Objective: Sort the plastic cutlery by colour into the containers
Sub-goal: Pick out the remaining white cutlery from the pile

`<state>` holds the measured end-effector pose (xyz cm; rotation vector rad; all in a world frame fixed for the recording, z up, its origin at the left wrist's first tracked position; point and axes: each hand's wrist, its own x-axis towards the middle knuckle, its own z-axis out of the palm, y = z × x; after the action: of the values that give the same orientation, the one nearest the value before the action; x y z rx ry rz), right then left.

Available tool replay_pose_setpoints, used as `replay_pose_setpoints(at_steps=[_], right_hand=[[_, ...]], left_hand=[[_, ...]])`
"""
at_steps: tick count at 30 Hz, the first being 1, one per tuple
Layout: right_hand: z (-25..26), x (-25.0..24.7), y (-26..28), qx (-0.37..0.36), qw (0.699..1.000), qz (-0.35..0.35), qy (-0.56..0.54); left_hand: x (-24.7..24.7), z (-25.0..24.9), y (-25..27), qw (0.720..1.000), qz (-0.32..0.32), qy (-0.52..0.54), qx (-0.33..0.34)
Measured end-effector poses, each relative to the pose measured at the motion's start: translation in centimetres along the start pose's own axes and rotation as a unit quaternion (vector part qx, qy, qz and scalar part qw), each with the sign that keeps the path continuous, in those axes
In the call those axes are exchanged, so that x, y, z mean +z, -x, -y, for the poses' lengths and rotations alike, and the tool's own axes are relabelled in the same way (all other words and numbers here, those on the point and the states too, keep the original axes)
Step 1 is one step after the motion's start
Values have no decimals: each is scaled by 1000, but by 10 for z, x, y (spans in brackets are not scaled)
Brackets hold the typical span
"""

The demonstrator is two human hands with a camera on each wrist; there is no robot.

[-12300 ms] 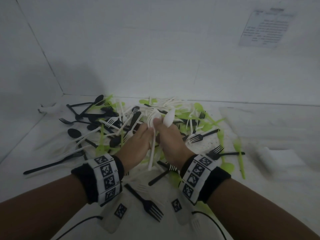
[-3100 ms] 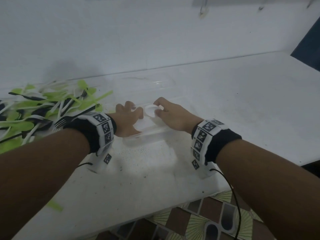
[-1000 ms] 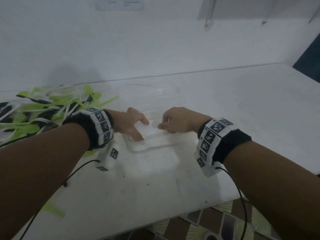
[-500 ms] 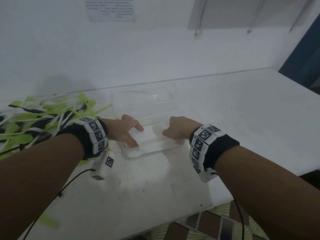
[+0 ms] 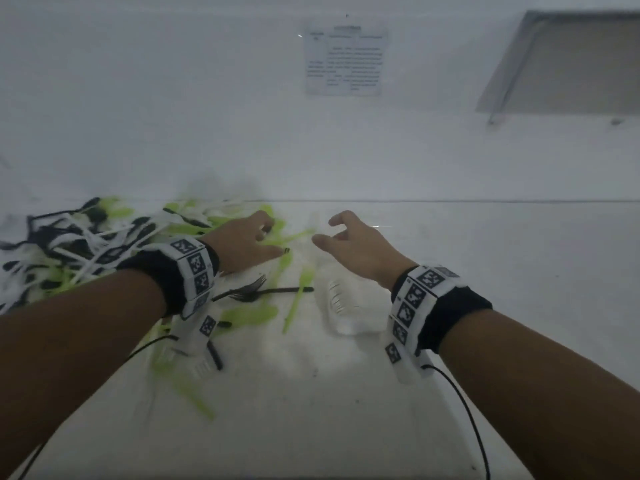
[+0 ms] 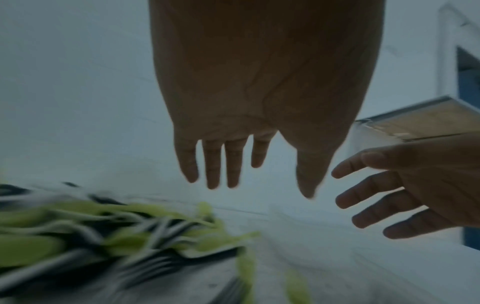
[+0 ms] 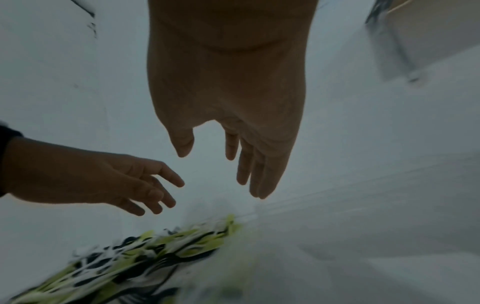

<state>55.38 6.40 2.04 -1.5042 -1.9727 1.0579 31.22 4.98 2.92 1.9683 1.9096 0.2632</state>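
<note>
Cutlery pile (image 5: 104, 244): black, white and lime-green plastic pieces tangled together on the white table (image 5: 346, 410), lying at about 9 o'clock from the hands, against the back wall. Blurred in both wrist views (image 6: 103, 236) (image 7: 145, 251); single pieces hard to tell apart there.

Strays at the pile's near edge: a black fork (image 5: 258, 291) lying flat, tines toward the left forearm; a green piece (image 5: 296, 299) crossing its handle; a further green piece (image 5: 194, 393) toward 6 o'clock, near the table's front.

Clear container (image 5: 346, 306): transparent, on the table below the right hand, at 3 o'clock from the black fork. Outline faint; what lies inside cannot be told.

Left hand (image 5: 247, 242): above the pile's right edge, fingers (image 6: 213, 164) extended and slightly spread, nothing held. Whether the tips touch the green pieces below cannot be told.

Right hand (image 5: 356, 249): at 3 o'clock from the left hand, near but apart, over the container. Fingers (image 7: 254, 168) relaxed, slightly curved, nothing held.

Both wrists carry black bands with square-patterned marker tiles; a cable trails from each.

A printed sheet (image 5: 346, 60) on the wall at 12 o'clock; text unreadable.
</note>
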Motion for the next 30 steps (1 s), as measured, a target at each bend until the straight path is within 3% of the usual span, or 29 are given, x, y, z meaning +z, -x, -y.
replay_pose_setpoints(at_steps=[2,6,11,19,22,26,28,30], right_hand=[[20,20,-7,-14,999,41,-1],[54,61,-15,-32,996,76,35],[68,104,-23,-36,988,122,92],[69,163,-23,-24,978,134,157],[67,186,-23,-36,974,139,173],[71,204,-17,-130,961,165,181],[76,210,-12,-150,949,200,193],[79,214,-8,-145,942,218,212]], left_hand=[[-11,23,18,999,30,-34,-28],[-21,71,50,997,18,-37,-72],[-24,113,79,992,48,-49,-105],[-17,163,92,990,82,-64,-97],[-12,178,94,991,92,-66,-75],[-8,192,100,992,105,-67,-16],[-5,195,106,992,97,-65,43],[1,201,114,988,33,-80,131]])
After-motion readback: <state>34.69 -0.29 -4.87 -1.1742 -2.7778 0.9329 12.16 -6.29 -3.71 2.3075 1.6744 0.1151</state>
